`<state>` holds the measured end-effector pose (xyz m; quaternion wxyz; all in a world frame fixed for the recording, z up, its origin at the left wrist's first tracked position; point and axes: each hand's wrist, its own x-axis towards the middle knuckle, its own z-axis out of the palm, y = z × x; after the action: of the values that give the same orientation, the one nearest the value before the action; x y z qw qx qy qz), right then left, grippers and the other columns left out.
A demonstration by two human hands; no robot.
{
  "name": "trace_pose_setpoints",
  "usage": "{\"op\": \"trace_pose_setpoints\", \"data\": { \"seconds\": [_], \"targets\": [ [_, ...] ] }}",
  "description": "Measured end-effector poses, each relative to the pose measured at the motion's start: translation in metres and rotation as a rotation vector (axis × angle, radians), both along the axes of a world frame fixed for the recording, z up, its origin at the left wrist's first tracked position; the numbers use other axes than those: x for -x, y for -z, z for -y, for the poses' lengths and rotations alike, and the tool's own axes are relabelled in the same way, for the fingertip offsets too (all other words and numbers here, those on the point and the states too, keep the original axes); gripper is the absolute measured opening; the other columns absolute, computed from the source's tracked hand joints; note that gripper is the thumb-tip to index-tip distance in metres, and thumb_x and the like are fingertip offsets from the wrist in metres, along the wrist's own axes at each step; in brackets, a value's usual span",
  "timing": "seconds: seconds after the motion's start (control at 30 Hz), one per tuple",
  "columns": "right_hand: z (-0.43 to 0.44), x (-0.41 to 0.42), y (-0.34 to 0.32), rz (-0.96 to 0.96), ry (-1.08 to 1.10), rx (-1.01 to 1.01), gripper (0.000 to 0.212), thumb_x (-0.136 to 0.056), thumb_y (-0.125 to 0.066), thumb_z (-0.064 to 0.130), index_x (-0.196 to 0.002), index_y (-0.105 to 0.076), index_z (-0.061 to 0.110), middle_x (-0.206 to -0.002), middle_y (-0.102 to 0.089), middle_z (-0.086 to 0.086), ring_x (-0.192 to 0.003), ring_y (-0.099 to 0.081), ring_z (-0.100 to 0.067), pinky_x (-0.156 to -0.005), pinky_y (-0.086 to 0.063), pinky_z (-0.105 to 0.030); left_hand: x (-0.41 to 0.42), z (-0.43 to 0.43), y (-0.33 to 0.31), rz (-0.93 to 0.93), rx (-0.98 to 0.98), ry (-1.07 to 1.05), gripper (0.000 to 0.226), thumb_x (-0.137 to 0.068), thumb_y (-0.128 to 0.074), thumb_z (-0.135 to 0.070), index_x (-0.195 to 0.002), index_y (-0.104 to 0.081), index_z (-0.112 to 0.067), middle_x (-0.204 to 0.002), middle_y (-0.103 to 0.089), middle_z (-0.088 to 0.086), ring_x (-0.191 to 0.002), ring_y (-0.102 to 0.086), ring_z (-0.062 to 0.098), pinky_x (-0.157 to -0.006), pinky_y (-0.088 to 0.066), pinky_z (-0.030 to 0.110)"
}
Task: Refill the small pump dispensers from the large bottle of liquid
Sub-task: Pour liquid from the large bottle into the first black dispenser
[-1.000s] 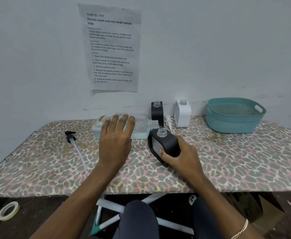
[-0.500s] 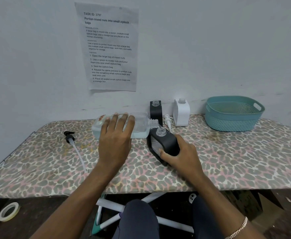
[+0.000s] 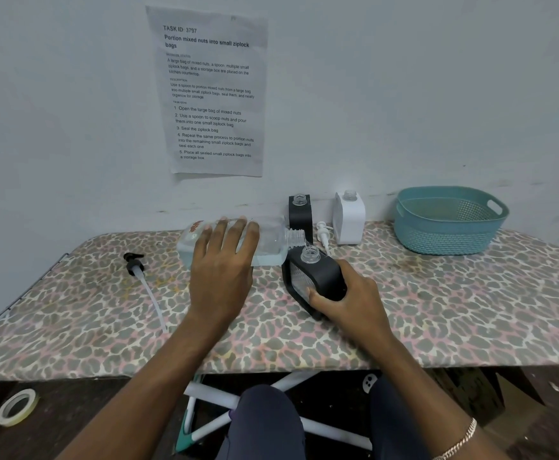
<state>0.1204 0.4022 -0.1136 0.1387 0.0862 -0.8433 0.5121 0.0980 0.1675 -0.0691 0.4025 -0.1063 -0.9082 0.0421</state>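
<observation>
Clear plastic makes up the large bottle [image 3: 271, 244], which lies on its side near the middle of the table [image 3: 437, 310], with pale bluish liquid pooled along its lower wall and its threaded, uncapped neck pointing right. That neck sits just above the open mouth of a black dispenser [image 3: 317, 277], a rounded-cornered rectangular block with a ribbed clear panel on its left face, leaning to the left. The table wears a soft cloth printed in grey, pink and cream leopard spots. There are three small dispensers, all without pumps: the one at the bottle's neck, a second black dispenser [image 3: 300, 214] upright against the far wall, and a white dispenser [image 3: 349, 217] just right of it. Two pump heads lie loose: a white pump [image 3: 322, 232] between the far dispensers, and a black pump [image 3: 134, 263] with a long pale tube at the left. One teal plastic basket [image 3: 450, 224] with a perforated wall stands at the far right. The left hand [image 3: 221, 270] lies over the bottle's body, fingers spread and curved across its top, gripping it; the thumb is hidden. The right hand [image 3: 354, 300] wraps the leaning dispenser's lower end, thumb pressed on the clear panel.
</observation>
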Motion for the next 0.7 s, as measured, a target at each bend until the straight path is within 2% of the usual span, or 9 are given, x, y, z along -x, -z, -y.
{"op": "trace_pose_setpoints", "data": {
  "seconds": [0.23,0.6,0.7],
  "targets": [
    [-0.0008,-0.0006,-0.0004,0.002,-0.006,-0.005,0.035,-0.081,-0.084,0.037,-0.109,-0.064,0.029,-0.087,-0.073,0.015,-0.078,-0.067,-0.002,-0.063,-0.051,-0.015,-0.0002,0.0004,-0.0002,0.013,0.005,-0.004,0.063,-0.079,-0.075,0.008,-0.138,-0.06,-0.007,-0.14,-0.066,0.017,-0.134,-0.059,0.043,-0.112,-0.046,0.06],
    [-0.0008,0.0011,0.0016,0.008,0.003,-0.007,0.038,-0.081,-0.084,0.038,-0.113,-0.066,0.028,-0.09,-0.074,0.012,-0.079,-0.069,-0.004,-0.068,-0.056,-0.024,-0.0018,-0.0002,-0.0016,0.005,0.007,0.0,0.063,-0.079,-0.074,0.008,-0.137,-0.059,-0.008,-0.138,-0.066,0.017,-0.134,-0.06,0.043,-0.11,-0.047,0.059],
    [-0.0012,0.0011,0.0012,0.008,0.002,-0.012,0.038,-0.081,-0.084,0.038,-0.113,-0.065,0.029,-0.09,-0.074,0.013,-0.079,-0.068,-0.003,-0.067,-0.055,-0.022,-0.0021,-0.0007,-0.002,0.006,0.009,-0.002,0.063,-0.078,-0.075,0.008,-0.137,-0.059,-0.007,-0.138,-0.067,0.017,-0.133,-0.06,0.043,-0.111,-0.047,0.059]
  ]
}}
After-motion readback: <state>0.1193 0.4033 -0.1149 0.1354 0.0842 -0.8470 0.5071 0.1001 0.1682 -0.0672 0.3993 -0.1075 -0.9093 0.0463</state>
